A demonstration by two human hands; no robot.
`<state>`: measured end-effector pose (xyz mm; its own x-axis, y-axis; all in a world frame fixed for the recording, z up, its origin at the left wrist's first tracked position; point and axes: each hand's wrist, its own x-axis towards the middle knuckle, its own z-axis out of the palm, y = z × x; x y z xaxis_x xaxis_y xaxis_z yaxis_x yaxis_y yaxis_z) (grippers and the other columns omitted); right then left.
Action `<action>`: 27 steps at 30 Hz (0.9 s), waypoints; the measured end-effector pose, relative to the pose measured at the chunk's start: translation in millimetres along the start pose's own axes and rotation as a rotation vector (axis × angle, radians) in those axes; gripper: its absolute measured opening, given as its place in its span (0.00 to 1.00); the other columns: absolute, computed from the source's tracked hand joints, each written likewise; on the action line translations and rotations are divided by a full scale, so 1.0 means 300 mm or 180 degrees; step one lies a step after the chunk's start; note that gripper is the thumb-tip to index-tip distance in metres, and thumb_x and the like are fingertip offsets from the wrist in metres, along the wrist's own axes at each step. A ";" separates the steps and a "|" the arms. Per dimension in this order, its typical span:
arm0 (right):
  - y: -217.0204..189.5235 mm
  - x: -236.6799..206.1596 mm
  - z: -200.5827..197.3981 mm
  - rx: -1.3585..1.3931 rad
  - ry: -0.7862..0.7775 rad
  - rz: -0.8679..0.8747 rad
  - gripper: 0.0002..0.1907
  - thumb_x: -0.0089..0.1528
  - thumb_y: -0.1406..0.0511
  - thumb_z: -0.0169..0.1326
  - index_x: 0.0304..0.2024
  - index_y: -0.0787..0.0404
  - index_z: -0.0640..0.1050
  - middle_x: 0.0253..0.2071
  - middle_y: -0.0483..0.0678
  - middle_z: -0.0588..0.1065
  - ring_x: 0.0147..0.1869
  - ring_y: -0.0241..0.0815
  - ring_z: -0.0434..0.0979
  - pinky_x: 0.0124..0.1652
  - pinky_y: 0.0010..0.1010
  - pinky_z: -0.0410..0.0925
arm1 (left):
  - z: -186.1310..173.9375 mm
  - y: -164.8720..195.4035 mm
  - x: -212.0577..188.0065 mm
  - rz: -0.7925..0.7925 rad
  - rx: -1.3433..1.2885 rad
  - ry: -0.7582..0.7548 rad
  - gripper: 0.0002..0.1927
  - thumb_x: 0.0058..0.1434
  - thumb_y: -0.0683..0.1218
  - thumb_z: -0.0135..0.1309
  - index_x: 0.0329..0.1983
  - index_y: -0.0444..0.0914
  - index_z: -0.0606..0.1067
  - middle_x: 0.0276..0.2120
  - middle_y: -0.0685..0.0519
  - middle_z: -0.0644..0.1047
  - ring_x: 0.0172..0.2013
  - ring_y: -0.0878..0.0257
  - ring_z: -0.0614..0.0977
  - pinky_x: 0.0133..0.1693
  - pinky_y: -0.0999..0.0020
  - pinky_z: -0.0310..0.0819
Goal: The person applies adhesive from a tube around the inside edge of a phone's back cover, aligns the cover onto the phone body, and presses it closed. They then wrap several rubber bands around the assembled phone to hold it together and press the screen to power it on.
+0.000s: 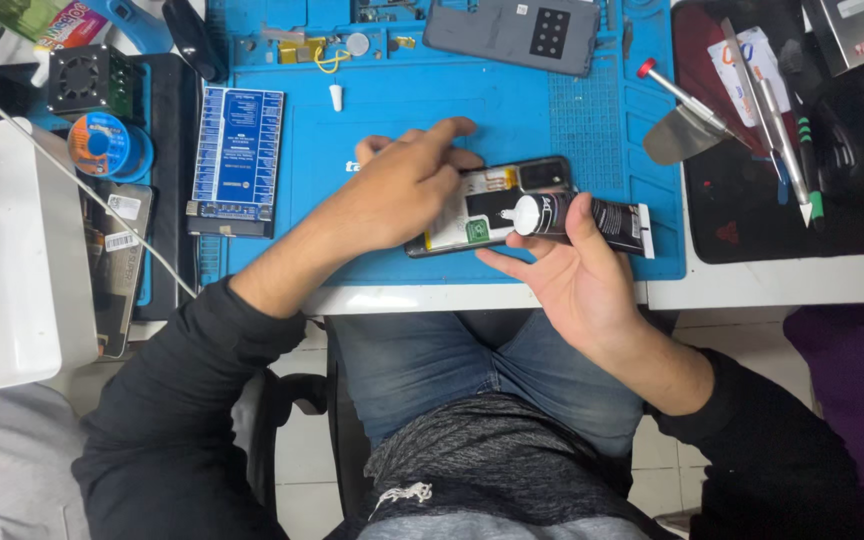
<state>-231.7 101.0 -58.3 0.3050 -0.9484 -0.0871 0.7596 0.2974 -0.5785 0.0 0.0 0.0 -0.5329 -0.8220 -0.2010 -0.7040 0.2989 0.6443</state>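
An opened phone (pixel 487 205) lies on the blue work mat (pixel 432 110), its battery and inner parts showing. My left hand (pixel 402 185) rests on the phone's left part and holds it down, fingers spread over it. My right hand (pixel 572 275) grips a black glue tube (pixel 592 215) with a white cap end, held sideways just above the phone's near edge. The tube's white end points left toward the middle of the phone.
A grey phone back cover (pixel 512 32) lies at the mat's far edge. A blue circuit board (pixel 237 160) sits left, with a solder spool (pixel 102 145) and white box (pixel 7 250) beyond. A metal spatula (pixel 687 120), tweezers (pixel 777 120) and pens lie on the black mat at right.
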 end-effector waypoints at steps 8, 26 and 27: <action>-0.112 -0.033 -0.012 -0.0819 -0.0006 -0.0469 0.19 0.70 0.54 0.51 0.59 0.55 0.73 0.55 0.50 0.77 0.62 0.52 0.79 0.61 0.58 0.70 | -0.003 0.018 -0.142 0.1276 0.0469 0.1073 0.29 0.64 0.42 0.48 0.70 0.38 0.64 0.68 0.39 0.65 0.66 0.43 0.68 0.63 0.45 0.59; -0.104 0.076 0.091 -0.4092 -0.0489 -0.0240 0.12 0.67 0.65 0.58 0.52 0.64 0.79 0.50 0.51 0.80 0.53 0.41 0.80 0.53 0.30 0.74 | -0.006 -0.124 -0.345 0.0521 -0.1098 0.1955 0.09 0.70 0.36 0.55 0.53 0.34 0.77 0.40 0.49 0.80 0.41 0.63 0.83 0.46 0.69 0.77; -0.093 0.087 0.109 -0.4236 -0.0556 -0.0189 0.12 0.67 0.65 0.58 0.52 0.64 0.80 0.50 0.50 0.80 0.52 0.40 0.81 0.53 0.29 0.74 | 0.007 -0.137 -0.343 0.0482 -0.1259 0.1991 0.09 0.72 0.35 0.51 0.53 0.34 0.76 0.40 0.50 0.80 0.41 0.63 0.83 0.46 0.69 0.78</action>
<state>-226.2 71.6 -17.9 0.4359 -0.8999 0.0115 -0.3273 -0.1704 -0.9294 82.7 73.4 -7.4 -0.1615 -0.9429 0.2913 -0.3603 0.3311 0.8721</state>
